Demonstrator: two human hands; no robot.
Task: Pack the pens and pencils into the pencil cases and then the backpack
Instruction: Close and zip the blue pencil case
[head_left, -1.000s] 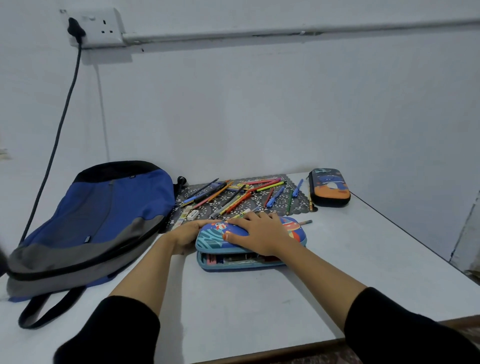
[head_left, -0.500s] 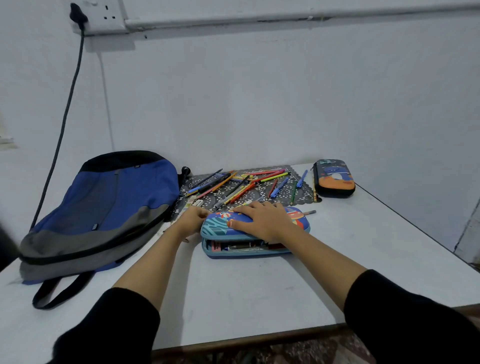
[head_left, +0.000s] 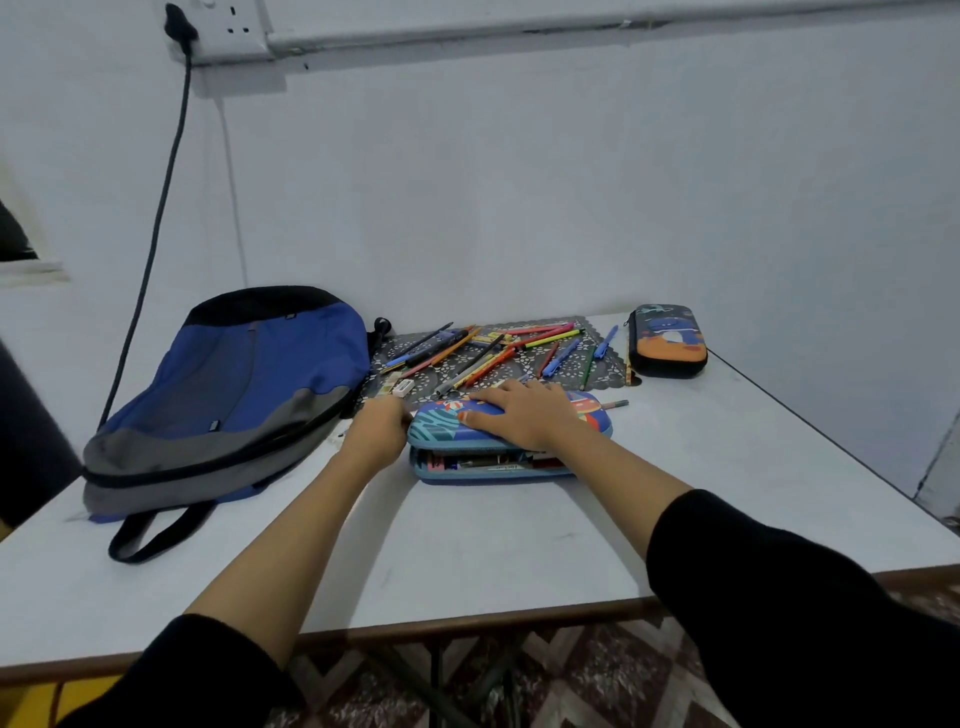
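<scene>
I am looking down at a white table (head_left: 467, 561) with both my arms stretched forward in black sleeves. My right hand (head_left: 524, 415) lies flat, fingers spread, pressing on the lid of a blue patterned pencil case (head_left: 452, 423) that sits in the middle of the table. The case is not fully shut: along its near side a gap shows pens packed inside. My left hand (head_left: 376, 434) is at the case's left end, touching it; whether its fingers are pinching anything I cannot tell. Just beyond the case, a dark lacy mat (head_left: 608, 371) holds a loose scatter of pens and pencils (head_left: 498, 353), close to my right fingertips. A second pencil case (head_left: 667, 340), dark with orange, lies closed at the far right, well apart from my hands. A blue and grey backpack (head_left: 234, 389) lies flat to my left, near my left hand.
</scene>
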